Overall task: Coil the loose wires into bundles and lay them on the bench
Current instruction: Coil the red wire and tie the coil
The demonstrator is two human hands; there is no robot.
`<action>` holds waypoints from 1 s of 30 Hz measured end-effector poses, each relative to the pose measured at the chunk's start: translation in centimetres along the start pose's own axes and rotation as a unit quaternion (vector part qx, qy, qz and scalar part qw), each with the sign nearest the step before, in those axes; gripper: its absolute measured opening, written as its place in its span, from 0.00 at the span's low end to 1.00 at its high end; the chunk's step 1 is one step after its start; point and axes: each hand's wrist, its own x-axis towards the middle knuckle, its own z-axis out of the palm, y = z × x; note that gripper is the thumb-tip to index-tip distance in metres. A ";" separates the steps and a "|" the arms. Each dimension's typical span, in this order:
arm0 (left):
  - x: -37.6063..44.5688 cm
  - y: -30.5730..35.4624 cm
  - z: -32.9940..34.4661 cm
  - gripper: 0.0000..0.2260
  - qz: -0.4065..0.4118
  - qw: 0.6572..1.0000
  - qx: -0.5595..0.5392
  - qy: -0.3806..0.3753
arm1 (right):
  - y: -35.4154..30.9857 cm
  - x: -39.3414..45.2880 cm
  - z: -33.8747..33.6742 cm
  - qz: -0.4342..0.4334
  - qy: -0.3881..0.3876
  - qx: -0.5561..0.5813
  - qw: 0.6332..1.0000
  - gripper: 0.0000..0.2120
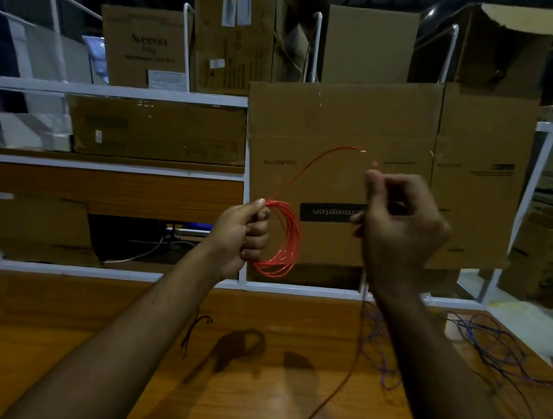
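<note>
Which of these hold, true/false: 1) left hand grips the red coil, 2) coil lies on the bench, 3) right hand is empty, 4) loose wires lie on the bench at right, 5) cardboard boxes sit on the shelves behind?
1. True: the left hand grips the red coil.
2. False: the coil is held in the air above the bench.
3. False: the right hand pinches a wire.
4. True: loose purple wires lie on the bench at right.
5. True: cardboard boxes sit on the white shelves behind.
</note>
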 end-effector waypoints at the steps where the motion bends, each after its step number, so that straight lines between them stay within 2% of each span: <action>1: -0.3 0.3 -0.1 0.17 -0.007 0.999 -0.028 -0.019 | 1.1 0.7 -0.2 0.016 0.011 -0.029 0.999 0.09; 3: -0.7 0.8 -0.2 0.17 -0.010 0.996 -0.081 -0.047 | 3.3 1.1 -0.4 0.056 -0.029 -0.114 0.992 0.08; 5: -1.1 1.5 -0.2 0.17 0.005 0.991 -0.117 -0.061 | 4.9 0.2 -0.3 0.108 -0.122 -0.208 0.965 0.10; 7: -1.2 2.1 -0.1 0.17 0.024 0.989 -0.131 -0.056 | 5.5 -1.7 -0.3 0.144 -0.253 -0.322 0.901 0.11; 9: -0.9 2.4 0.1 0.18 0.035 0.990 -0.127 -0.044 | 4.1 -3.3 -0.2 0.121 -0.415 -0.408 0.804 0.09; 11: -0.7 2.5 0.3 0.18 0.037 0.991 -0.123 -0.032 | 1.5 -4.4 -0.1 0.094 -0.534 -0.385 0.747 0.09; 12: -0.5 2.4 0.3 0.18 0.037 0.992 -0.121 -0.024 | 0.2 -4.8 -0.1 0.087 -0.577 -0.350 0.733 0.14; 14: -0.3 2.1 0.4 0.17 0.034 0.993 -0.113 -0.009 | -2.1 -5.1 -0.3 0.038 -0.604 -0.309 0.734 0.22; 17: -0.1 1.4 0.6 0.17 0.027 0.995 -0.096 0.001 | -4.7 -4.1 -0.6 -0.064 -0.585 -0.290 0.755 0.14; 19: 0.0 0.9 1.1 0.17 0.023 0.997 -0.080 0.005 | -5.7 -3.5 -0.5 -0.162 -0.576 -0.274 0.753 0.11; 21: 0.0 0.6 1.7 0.16 0.018 0.998 -0.055 0.008 | -6.1 -3.2 0.1 -0.261 -0.547 -0.229 0.762 0.12; 23: -0.2 0.2 2.4 0.15 0.019 1.000 0.004 0.021 | -5.7 -3.0 1.0 -0.278 -0.540 -0.189 0.772 0.16; 26: -0.9 -0.2 3.3 0.15 0.010 0.996 0.078 0.040 | -5.2 -2.2 2.7 -0.185 -0.528 -0.107 0.822 0.18; 28: -1.3 -0.2 3.6 0.13 0.027 0.998 0.062 0.012 | -5.5 -0.9 3.1 -0.028 -0.485 -0.057 0.872 0.14; 30: -1.4 -0.1 3.9 0.14 0.030 0.999 0.034 -0.007 | -4.5 0.1 3.2 0.159 -0.498 0.013 0.853 0.10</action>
